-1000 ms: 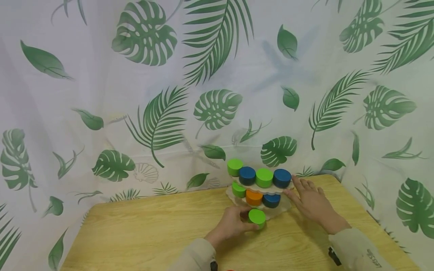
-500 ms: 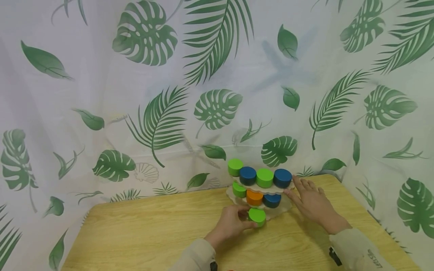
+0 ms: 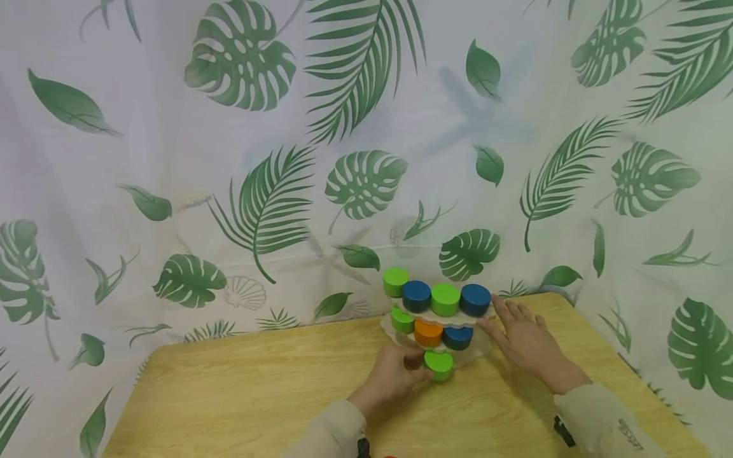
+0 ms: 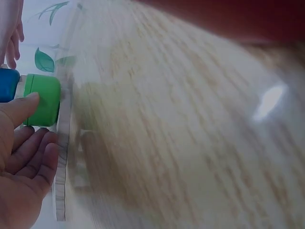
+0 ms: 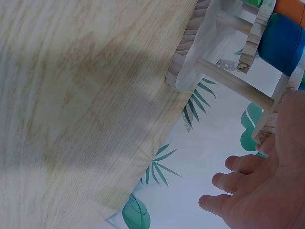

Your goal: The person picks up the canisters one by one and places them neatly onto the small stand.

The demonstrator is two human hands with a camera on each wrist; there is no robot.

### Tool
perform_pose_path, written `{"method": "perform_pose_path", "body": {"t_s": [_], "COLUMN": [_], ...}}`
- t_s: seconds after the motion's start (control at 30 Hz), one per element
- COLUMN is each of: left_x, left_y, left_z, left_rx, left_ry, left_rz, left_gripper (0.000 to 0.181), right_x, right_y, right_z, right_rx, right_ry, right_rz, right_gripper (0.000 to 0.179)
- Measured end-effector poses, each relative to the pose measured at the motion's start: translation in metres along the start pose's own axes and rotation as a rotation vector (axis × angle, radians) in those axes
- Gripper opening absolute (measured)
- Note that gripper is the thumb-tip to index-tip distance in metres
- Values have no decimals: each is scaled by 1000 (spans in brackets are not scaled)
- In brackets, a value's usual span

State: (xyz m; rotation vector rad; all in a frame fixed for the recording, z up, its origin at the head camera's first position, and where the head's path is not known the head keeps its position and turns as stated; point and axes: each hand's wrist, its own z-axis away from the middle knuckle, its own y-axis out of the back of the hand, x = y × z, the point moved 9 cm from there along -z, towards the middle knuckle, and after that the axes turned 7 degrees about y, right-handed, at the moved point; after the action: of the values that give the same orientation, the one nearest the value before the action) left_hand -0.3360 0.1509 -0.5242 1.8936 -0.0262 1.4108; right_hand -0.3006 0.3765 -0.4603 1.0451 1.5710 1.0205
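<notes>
A pale tiered stand [image 3: 478,353] with scalloped shelves stands at the table's back right. In the left wrist view, my left thumb presses a small green round tub [image 4: 45,102] at the front of the lowest shelf, fingertips just beside it; my left hand [image 3: 394,376] pinches its left side in the head view. At the upper shelf's right end is my right hand [image 3: 528,340], thumb in front and index finger behind, the other fingers extended. Green and blue tubs [image 3: 475,299] line the upper shelf. Behind the pinched tub sit green, orange [image 3: 428,332] and blue tubs.
The wood-grain table [image 3: 240,394] meets a white leaf-print curtain [image 3: 366,127] close behind the stand. A red object [image 4: 238,19] is close at the top of the left wrist view. Dowels [image 5: 233,83] hold the shelves apart.
The green tub at my left hand has shifted slightly right and back, against the stand's front. My right hand has kept its place on the upper shelf's end.
</notes>
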Motion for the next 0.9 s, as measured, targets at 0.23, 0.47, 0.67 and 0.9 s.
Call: {"method": "perform_pose_path", "body": {"t_s": [0.23,0.47,0.67,0.9], "left_x": [-7,-4,-3,1], "left_y": [-3,-5,-8,-9], "left_z": [-5,-6,-8,-10], "left_rx": [13,32,44,89], "left_ry": [14,23,27,14], "left_rz": [-2,-16,-4,-35], "left_gripper": [35,34,28,22], "right_x": [2,2,1,1], "right_y": [-1,-1,0,0], "right_z": [0,1,1,0], "right_rx": [0,2,-3,-5], "right_ry": [1,2,0,-3], "right_rz": [4,4,4,1], "right_gripper": [79,79,79,79]}}
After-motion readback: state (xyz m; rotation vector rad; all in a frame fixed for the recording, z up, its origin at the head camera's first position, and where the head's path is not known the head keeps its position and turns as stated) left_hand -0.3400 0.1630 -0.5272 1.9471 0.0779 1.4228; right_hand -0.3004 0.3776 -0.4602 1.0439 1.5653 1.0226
